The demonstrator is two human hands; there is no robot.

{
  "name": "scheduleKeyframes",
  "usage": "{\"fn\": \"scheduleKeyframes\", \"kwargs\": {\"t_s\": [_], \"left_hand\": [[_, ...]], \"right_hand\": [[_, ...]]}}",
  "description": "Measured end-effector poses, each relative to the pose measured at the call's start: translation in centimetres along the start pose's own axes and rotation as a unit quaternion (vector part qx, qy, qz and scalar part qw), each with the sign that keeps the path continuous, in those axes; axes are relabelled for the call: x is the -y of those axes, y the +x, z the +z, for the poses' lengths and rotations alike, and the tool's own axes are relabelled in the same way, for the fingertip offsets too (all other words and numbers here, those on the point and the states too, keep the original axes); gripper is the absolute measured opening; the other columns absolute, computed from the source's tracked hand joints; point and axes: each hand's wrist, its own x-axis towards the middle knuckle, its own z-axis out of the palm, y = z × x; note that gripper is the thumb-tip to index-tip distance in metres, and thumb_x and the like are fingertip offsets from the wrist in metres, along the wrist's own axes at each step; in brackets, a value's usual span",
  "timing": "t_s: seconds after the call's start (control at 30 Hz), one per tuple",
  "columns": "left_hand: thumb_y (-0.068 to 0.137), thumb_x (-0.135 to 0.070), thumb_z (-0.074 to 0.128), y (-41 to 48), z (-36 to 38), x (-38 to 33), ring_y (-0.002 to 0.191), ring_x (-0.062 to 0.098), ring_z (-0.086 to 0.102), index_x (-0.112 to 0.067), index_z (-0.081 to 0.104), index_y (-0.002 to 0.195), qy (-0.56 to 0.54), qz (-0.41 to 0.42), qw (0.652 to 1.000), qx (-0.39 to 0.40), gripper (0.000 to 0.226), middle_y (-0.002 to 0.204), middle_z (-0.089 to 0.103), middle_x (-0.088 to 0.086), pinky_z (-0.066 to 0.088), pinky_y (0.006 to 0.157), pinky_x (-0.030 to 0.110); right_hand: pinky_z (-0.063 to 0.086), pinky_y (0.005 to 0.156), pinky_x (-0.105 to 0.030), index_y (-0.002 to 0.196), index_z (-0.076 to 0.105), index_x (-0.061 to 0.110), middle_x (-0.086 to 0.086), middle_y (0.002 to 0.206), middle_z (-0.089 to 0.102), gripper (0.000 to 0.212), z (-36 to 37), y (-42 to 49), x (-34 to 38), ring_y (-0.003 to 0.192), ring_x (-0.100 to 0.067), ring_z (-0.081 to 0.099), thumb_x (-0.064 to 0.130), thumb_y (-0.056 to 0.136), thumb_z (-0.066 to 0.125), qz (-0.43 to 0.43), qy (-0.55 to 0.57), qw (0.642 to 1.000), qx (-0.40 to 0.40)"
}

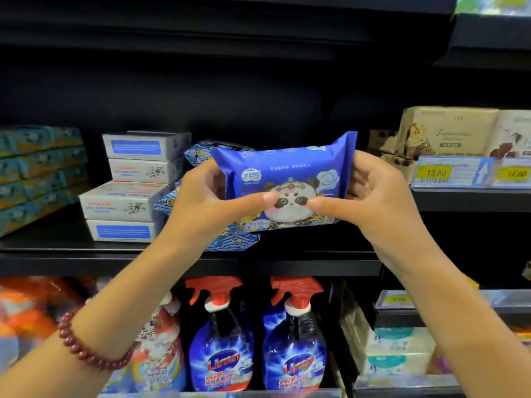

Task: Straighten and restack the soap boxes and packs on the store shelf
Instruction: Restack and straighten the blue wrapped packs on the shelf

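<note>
- Two black metal store shelves [186, 264] in my view, dark back wall; red-capped blue spray bottles [221, 349] stand on the lower one.
- I see left hand [201, 205] and right hand [373, 196] curled around the ends of a blue plastic panda-print wipes pack [287, 179], thumbs pressed on its front, pack held above the upper shelf.
- More blue wave-print packs [230, 239] lie below and behind it.
- White cardboard soap boxes [129, 196] stacked unevenly, just left of the packs.
</note>
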Motion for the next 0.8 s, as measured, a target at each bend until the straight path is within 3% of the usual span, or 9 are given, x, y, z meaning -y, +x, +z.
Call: {"fn": "scheduleKeyframes", "kwargs": {"t_s": [0.1, 0.17, 0.23, 0.33, 0.43, 0.53, 0.67, 0.73, 0.8], "left_hand": [[0.059, -0.031, 0.081, -0.1, -0.5, -0.7, 0.075, 0.016, 0.069, -0.027, 0.072, 0.091, -0.005, 0.015, 0.999, 0.044, 0.034, 0.085, 0.073, 0.0, 0.054, 0.063, 0.025], [0.06, -0.05, 0.075, -0.1, -1.1, -1.3, 0.086, 0.018, 0.069, -0.03, 0.074, 0.095, -0.026, 0.005, 0.996, 0.09, 0.04, 0.096, 0.073, 0.003, 0.054, 0.073, 0.032], [0.059, -0.063, 0.072, -0.1, -1.6, -2.0, 0.089, 0.014, 0.068, -0.03, 0.075, 0.098, -0.033, -0.009, 0.987, 0.158, 0.051, 0.099, 0.073, 0.0, 0.053, 0.076, 0.027], [0.06, -0.046, 0.065, 0.0, -2.2, -2.8, 0.09, 0.01, 0.067, -0.033, 0.073, 0.101, 0.025, -0.052, 0.97, 0.235, 0.044, 0.1, 0.072, -0.008, 0.049, 0.08, 0.025], [0.071, -0.032, 0.061, -0.2, -2.2, -3.8, 0.089, 0.001, 0.066, -0.044, 0.068, 0.105, 0.057, -0.023, 0.951, 0.304, 0.037, 0.1, 0.071, -0.016, 0.048, 0.074, 0.011], [0.073, -0.027, 0.063, -0.7, -1.5, -4.1, 0.091, 0.007, 0.067, -0.029, 0.066, 0.114, 0.035, -0.004, 0.957, 0.287, 0.042, 0.104, 0.072, -0.006, 0.049, 0.073, 0.013], [0.06, -0.032, 0.074, -1.2, -1.4, -3.5, 0.105, 0.014, 0.065, -0.021, 0.058, 0.125, 0.06, 0.032, 0.978, 0.195, 0.068, 0.115, 0.068, -0.002, 0.05, 0.083, 0.024], [0.06, -0.038, 0.074, -1.5, -1.4, -3.5, 0.114, 0.011, 0.058, -0.024, 0.053, 0.128, 0.14, 0.1, 0.972, 0.161, 0.072, 0.123, 0.062, -0.006, 0.049, 0.088, 0.023], [0.065, -0.041, 0.071, -1.6, -1.3, -3.4, 0.121, 0.007, 0.05, -0.023, 0.047, 0.129, 0.25, 0.204, 0.935, 0.148, 0.071, 0.13, 0.055, -0.006, 0.045, 0.095, 0.024]], "right_hand": [[0.053, 0.07, -0.02, 0.103, 0.058, 0.021, 0.01, 0.097, 0.069, 0.053, 0.0, -0.4, -0.2, 0.094, -0.009, 0.066, 0.002, 0.06, 0.083, -0.053, -0.006, 0.998, -0.027], [0.054, 0.074, -0.026, 0.101, 0.056, 0.027, 0.011, 0.098, 0.066, 0.053, 0.1, -0.7, -0.2, 0.095, -0.01, 0.064, 0.0, 0.061, 0.079, -0.091, 0.0, 0.996, -0.025], [0.054, 0.076, -0.03, 0.101, 0.055, 0.03, 0.012, 0.099, 0.063, 0.054, 0.2, -0.9, 0.0, 0.095, -0.012, 0.062, -0.002, 0.062, 0.076, -0.124, 0.009, 0.992, -0.015], [0.052, 0.079, -0.028, 0.102, 0.054, 0.028, 0.012, 0.102, 0.062, 0.052, 0.2, -0.9, 0.3, 0.096, -0.013, 0.061, -0.003, 0.066, 0.075, -0.176, -0.005, 0.984, -0.01], [0.05, 0.082, -0.028, 0.102, 0.055, 0.023, 0.012, 0.105, 0.062, 0.042, 0.1, -1.2, 0.2, 0.099, -0.015, 0.061, 0.004, 0.07, 0.074, -0.201, -0.006, 0.98, -0.015], [0.048, 0.086, -0.028, 0.107, 0.053, 0.024, 0.008, 0.111, 0.062, 0.045, 0.0, -1.5, 0.3, 0.105, -0.016, 0.06, 0.006, 0.072, 0.073, -0.193, 0.004, 0.981, -0.016], [0.034, 0.108, -0.029, 0.126, 0.048, 0.019, 0.005, 0.133, 0.052, 0.063, -2.2, -1.7, 0.5, 0.13, -0.016, 0.044, 0.017, 0.07, 0.078, -0.158, -0.028, 0.987, 0.0], [0.035, 0.107, -0.028, 0.132, 0.046, 0.015, 0.002, 0.136, 0.052, 0.07, -3.5, -1.6, 0.7, 0.132, -0.017, 0.042, 0.021, 0.07, 0.078, -0.088, 0.049, 0.995, 0.004], [0.048, 0.095, -0.03, 0.131, 0.048, 0.009, -0.004, 0.128, 0.06, 0.062, -4.0, -1.3, 1.1, 0.121, -0.02, 0.054, 0.014, 0.073, 0.068, 0.033, 0.179, 0.983, -0.016]]}}
